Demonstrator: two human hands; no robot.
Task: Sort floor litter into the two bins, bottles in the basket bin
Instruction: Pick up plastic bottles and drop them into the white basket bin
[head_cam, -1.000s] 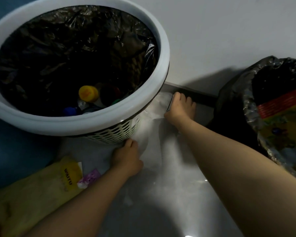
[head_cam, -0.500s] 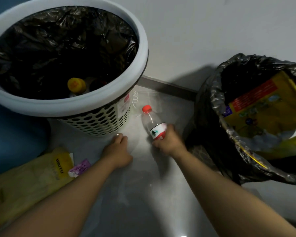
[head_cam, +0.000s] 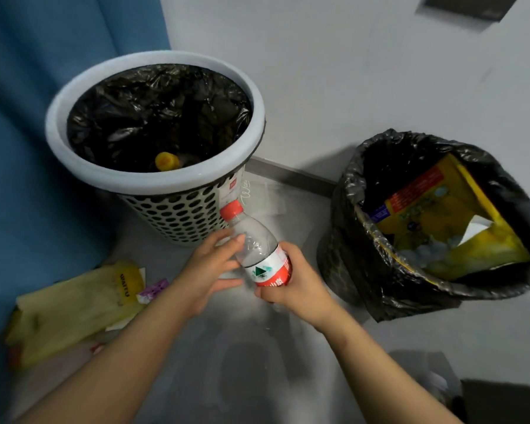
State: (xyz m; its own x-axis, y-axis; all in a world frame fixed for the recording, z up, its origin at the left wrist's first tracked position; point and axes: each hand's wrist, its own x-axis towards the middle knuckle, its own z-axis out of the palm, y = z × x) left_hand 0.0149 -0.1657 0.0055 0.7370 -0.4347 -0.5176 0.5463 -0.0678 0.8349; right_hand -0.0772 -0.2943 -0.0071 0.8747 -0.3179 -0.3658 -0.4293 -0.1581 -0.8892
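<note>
A clear plastic bottle (head_cam: 254,241) with a red cap and a red-and-white label is held above the floor, cap tilted toward the basket bin. My right hand (head_cam: 291,286) grips its lower end. My left hand (head_cam: 210,264) has spread fingers touching the bottle's clear side. The white perforated basket bin (head_cam: 178,215), lined with a black bag, stands at the upper left; a yellow-capped bottle (head_cam: 166,160) lies inside. The black-bagged second bin (head_cam: 377,280) at the right holds yellow packaging.
A yellow wrapper (head_cam: 74,304) and a small purple packet (head_cam: 153,288) lie on the grey floor at the left, beside a blue wall. A clear plastic bag (head_cam: 266,197) lies between the bins against the grey wall's skirting.
My right hand picked the bottle up from the floor behind the basket bin and raised it. My left hand left the floor and came up to the bottle's side. The view pulled back.
</note>
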